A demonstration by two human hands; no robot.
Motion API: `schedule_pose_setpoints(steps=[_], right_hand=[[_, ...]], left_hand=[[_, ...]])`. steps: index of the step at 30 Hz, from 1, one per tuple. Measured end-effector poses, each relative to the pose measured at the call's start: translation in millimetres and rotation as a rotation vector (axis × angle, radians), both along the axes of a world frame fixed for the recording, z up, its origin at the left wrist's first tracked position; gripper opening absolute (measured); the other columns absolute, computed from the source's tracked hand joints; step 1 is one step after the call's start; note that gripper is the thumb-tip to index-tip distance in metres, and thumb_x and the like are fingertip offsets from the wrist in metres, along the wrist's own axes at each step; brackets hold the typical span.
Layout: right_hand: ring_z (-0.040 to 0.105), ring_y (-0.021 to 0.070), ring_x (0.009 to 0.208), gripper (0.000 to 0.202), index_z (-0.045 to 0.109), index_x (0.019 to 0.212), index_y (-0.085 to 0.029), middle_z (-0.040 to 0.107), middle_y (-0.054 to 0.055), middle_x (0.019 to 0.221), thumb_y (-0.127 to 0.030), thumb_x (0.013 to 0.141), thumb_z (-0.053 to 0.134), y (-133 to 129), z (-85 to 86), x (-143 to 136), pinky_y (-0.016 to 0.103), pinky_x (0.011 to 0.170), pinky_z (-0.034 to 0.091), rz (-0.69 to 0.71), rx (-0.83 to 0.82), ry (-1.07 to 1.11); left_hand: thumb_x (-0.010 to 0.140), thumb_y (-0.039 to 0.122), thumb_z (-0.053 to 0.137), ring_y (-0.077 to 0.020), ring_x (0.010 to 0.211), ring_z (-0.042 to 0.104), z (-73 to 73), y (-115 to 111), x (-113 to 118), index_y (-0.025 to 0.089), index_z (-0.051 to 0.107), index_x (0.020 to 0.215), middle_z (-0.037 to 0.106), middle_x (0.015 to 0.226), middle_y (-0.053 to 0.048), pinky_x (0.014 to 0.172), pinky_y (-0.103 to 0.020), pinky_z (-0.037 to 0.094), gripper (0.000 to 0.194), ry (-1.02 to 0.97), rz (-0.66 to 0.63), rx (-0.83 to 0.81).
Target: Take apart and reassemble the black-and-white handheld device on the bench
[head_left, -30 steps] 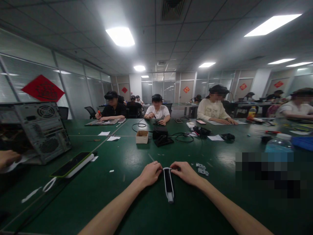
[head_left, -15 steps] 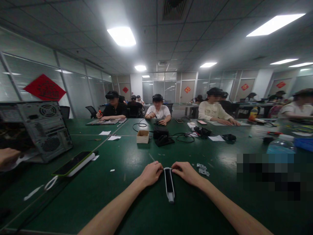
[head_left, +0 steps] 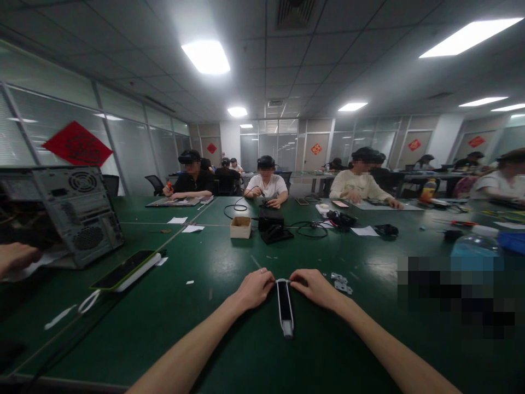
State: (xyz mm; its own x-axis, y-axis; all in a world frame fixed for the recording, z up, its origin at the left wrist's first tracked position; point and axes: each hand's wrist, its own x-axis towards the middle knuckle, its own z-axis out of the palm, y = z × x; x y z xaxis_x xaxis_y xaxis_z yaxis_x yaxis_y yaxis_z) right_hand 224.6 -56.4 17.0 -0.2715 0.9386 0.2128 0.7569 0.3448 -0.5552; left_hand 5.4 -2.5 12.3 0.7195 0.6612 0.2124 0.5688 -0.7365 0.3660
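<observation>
A narrow white-framed device (head_left: 285, 300) with a dark inner face and a pale grey near end lies on the green table (head_left: 164, 339), its length running toward me. My left hand (head_left: 257, 288) is closed, with fingertips at the left corner of the device's far end. At the opposite corner my right hand (head_left: 311, 285) pinches with thumb and fingers. Exactly what the fingertips grip there is too small to make out. Just right of my right hand lie several small grey metal plates (head_left: 341, 283).
At left are an open computer case (head_left: 82, 219), a co-worker's hand (head_left: 18, 260) and a phone (head_left: 127, 271) on a white bar. Ahead are a small box (head_left: 240, 227), black equipment (head_left: 270, 223) and cables. A bottle (head_left: 478, 249) stands right. Several people sit opposite.
Both hands keep their place at the device's far end. The view has shifted slightly. Across the table at right, the person in the pale top has moved an arm.
</observation>
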Motion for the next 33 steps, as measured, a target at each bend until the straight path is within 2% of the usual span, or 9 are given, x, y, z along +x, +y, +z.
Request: schedule_pose_setpoints(steps=[5,9,14,21,33], right_hand=[[0.057,0.0149,0.073,0.021,0.066,0.092,-0.018,0.065,0.004,0.085,-0.03,0.084,0.052,-1.8,2.4,-3.5,0.025,0.066,0.044,-0.006,0.047,-0.026],[0.056,0.0134,0.069,0.026,0.062,0.102,-0.018,0.065,0.004,0.088,-0.031,0.081,0.056,-3.1,2.2,-6.9,0.023,0.062,0.044,-0.02,0.027,-0.001],[0.057,0.0136,0.072,0.023,0.064,0.098,-0.019,0.064,0.004,0.092,-0.032,0.083,0.053,-1.6,-0.4,-7.7,0.023,0.064,0.044,0.004,0.036,-0.015],[0.055,0.0136,0.07,0.02,0.065,0.093,-0.018,0.063,0.004,0.084,-0.031,0.083,0.052,0.2,-2.0,-7.4,0.024,0.062,0.043,-0.013,0.069,-0.036],[0.057,0.0137,0.071,0.021,0.064,0.094,-0.017,0.063,0.004,0.086,-0.03,0.083,0.052,1.0,-5.0,-7.3,0.025,0.064,0.045,0.0,0.074,-0.043]], left_hand=[[0.088,0.02,0.044,-0.016,0.088,0.055,-3.0,1.4,1.3,0.018,0.059,0.094,0.058,0.095,-0.004,0.077,-0.026,0.043,0.016,0.012,0.011,0.015],[0.088,0.02,0.044,-0.016,0.087,0.055,-4.0,1.8,1.5,0.018,0.059,0.094,0.058,0.095,-0.004,0.078,-0.027,0.043,0.017,0.01,0.015,0.011],[0.088,0.02,0.044,-0.0154,0.087,0.055,-4.6,1.8,0.9,0.019,0.059,0.093,0.058,0.095,-0.004,0.076,-0.026,0.043,0.016,-0.011,0.001,0.021],[0.088,0.02,0.045,-0.0157,0.084,0.055,-6.7,3.4,1.2,0.019,0.058,0.092,0.058,0.092,-0.003,0.074,-0.026,0.042,0.014,-0.018,-0.005,0.033],[0.088,0.021,0.044,-0.0158,0.086,0.055,-4.0,1.9,1.1,0.018,0.06,0.095,0.059,0.095,-0.004,0.075,-0.026,0.043,0.017,0.002,0.013,0.01]])
